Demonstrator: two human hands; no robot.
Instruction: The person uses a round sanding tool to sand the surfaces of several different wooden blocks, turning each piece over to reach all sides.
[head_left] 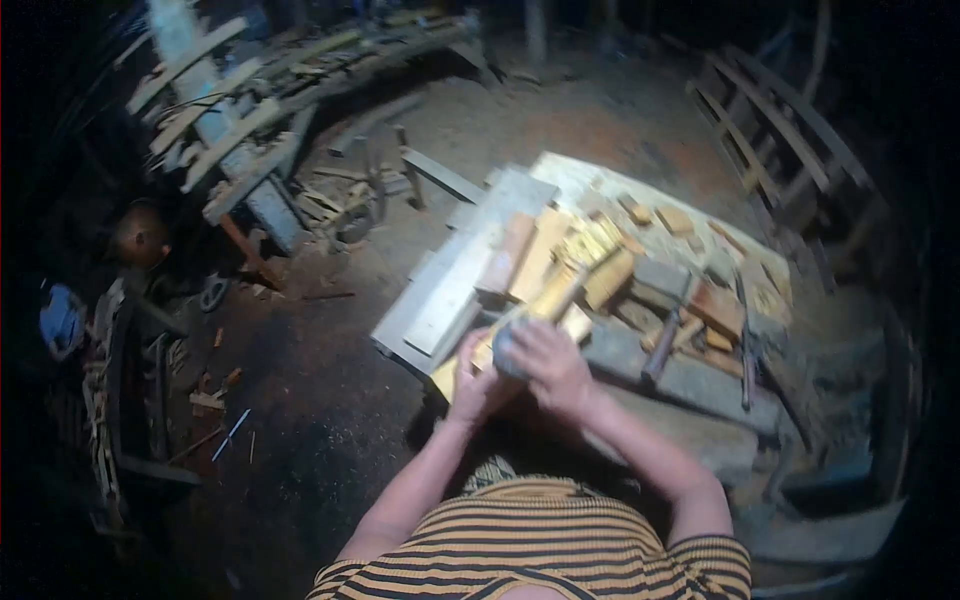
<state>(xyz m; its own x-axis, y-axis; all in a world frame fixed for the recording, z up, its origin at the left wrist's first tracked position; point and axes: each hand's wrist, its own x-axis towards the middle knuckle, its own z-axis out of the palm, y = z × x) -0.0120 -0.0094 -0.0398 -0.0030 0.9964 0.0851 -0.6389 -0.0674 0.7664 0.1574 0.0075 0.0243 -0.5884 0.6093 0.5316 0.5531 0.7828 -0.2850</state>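
My right hand (548,368) is closed over a dark rounded object (508,345), too blurred to name, at the near end of the workbench. Just left of it, my left hand (473,382) is curled against a long yellowish wooden piece (553,296), which slants up and to the right. Its fingers are partly hidden and blurred. Yellow wood shavings (592,243) lie around the far end of that piece. Beside it rest a pale board (440,315) and a reddish wood block (508,252).
Right of my hands, dark-handled tools (660,348) and a reddish-brown block (718,305) lie on the bench. A light sheet (570,172) holds small wood offcuts. Wooden racks stand at the back left and back right. Scraps lie on the floor at left.
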